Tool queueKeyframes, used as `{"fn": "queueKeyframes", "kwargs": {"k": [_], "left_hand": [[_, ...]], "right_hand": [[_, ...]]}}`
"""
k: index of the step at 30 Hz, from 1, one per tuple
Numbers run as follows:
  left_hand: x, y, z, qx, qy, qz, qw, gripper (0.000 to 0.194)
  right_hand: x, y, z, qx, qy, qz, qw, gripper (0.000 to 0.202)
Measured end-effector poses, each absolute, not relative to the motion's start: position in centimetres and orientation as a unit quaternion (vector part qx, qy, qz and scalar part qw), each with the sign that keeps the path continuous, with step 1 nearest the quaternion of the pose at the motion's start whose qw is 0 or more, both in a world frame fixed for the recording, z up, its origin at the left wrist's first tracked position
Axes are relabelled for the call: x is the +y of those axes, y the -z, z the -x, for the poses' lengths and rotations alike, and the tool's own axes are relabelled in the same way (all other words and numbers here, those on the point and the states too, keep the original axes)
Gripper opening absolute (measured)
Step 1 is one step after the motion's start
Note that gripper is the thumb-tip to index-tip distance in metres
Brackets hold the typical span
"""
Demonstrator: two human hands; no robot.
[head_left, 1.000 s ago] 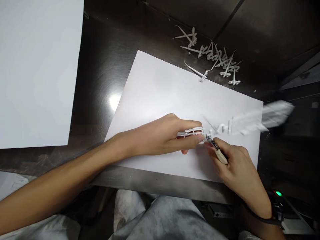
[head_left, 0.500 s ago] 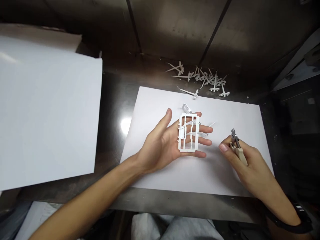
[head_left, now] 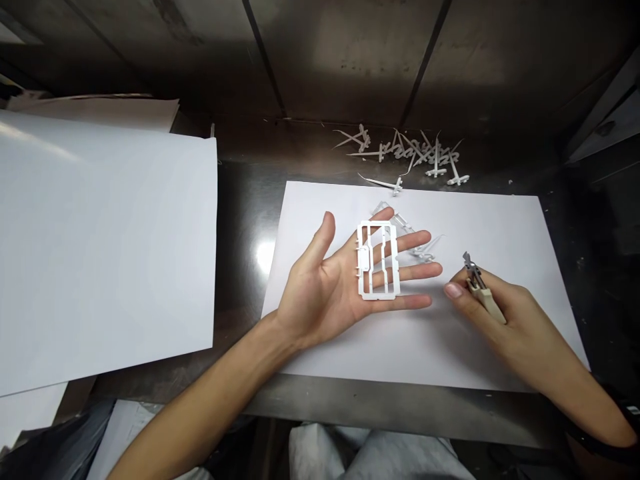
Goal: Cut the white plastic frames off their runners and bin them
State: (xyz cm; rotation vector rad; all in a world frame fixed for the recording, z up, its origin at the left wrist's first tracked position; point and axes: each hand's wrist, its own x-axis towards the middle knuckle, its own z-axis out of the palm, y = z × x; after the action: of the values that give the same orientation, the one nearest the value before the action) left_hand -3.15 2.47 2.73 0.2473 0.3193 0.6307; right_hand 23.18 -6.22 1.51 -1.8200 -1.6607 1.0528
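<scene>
My left hand (head_left: 323,293) is turned palm up with its fingers spread. Across the palm and fingers lies a white plastic frame (head_left: 364,259), a flat rectangle with two inner bars and small pegs on its left side; no finger closes round it. To the right, my right hand (head_left: 517,327) is wrapped round a pair of side cutters (head_left: 485,301) with beige handles, metal jaws pointing away from me. Behind the left fingers, partly hidden, a clear or whitish plastic piece (head_left: 404,223) rests on a white sheet (head_left: 330,360).
Several white plastic sprue offcuts (head_left: 435,157) are heaped beyond the sheet, with one single offcut (head_left: 395,185) at its far edge. A large stack of white sheets (head_left: 115,253) stands at the left. A dark metal wall (head_left: 345,67) closes off the back.
The left fingers have spread a little wider under the frame. The camera view has shifted slightly, so the surroundings sit differently. My right hand keeps hold of the side cutters.
</scene>
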Motion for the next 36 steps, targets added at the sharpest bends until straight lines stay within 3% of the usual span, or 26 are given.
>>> {"fn": "queueKeyframes", "kwargs": {"k": [11,18,23,30,36], "left_hand": [[2.5,-2.5,3.2,0.156,-0.303,-0.137,0.93,0.079],[2.6,-1.9,3.2,0.15,-0.298,-0.137,0.933,0.071],[2.6,-1.8,3.1,0.164,-0.295,-0.118,0.934,0.063],[2.5,-2.0,2.9,0.179,-0.302,-0.079,0.933,0.065],[2.4,-1.9,2.9,0.171,-0.3,-0.067,0.936,0.067]], "right_hand": [[-6.2,-1.3,-23.3,-0.609,-0.372,0.664,0.223,0.042],[-5.2,-0.7,-23.3,-0.632,-0.208,0.701,0.257,0.022],[-4.4,0.9,-23.5,-0.696,-0.137,0.672,0.213,0.052],[-4.0,2.1,-24.1,-0.745,-0.105,0.628,0.196,0.033],[-3.9,2.1,-23.8,-0.744,-0.113,0.63,0.194,0.039]]}}
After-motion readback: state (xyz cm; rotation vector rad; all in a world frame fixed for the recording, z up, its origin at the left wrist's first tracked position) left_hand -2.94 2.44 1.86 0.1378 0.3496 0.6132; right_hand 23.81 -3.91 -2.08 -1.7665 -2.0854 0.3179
